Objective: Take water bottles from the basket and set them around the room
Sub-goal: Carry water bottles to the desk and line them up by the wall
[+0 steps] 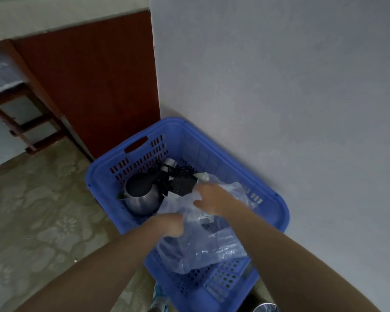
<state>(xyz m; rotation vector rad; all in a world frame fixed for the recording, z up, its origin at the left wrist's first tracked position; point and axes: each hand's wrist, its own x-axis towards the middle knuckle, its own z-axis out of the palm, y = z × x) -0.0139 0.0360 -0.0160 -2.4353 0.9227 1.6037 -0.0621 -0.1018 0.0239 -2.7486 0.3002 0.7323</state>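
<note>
- Because a clear plastic bag (203,242) fills the near half of the blue basket (277,212), whatever lies inside it is blurred; no water bottle can be made out with certainty, only dark and pale shapes through the film.
- Left hand (169,226): fingers curled downward and bunched into the bag's near-left edge; whether they pinch the film or merely press it cannot be told, as the fingertips are hidden.
- Right hand (214,199): resting on top of the bag, fingers loosely spread, the thumb apart from the rest; grip on the film not determinable owing to motion blur.
- Far half of the basket: a steel kettle (140,194) with a dark lid, lying tilted against the left wall; beside it a black cord (178,174) in a tangle and a small pale cylinder (170,163), partly covered.
- Bottom edge: a patterned shoe (159,296) and a shiny round object (265,308) are cut off by the frame.
- Surface: the basket stands on a floor (38,210) with a faded floral pattern.
- Room: basket set close to a grey-white wall (279,75) and a red-brown panel (92,79); a dark wooden frame (32,129) at far left, indistinct.
</note>
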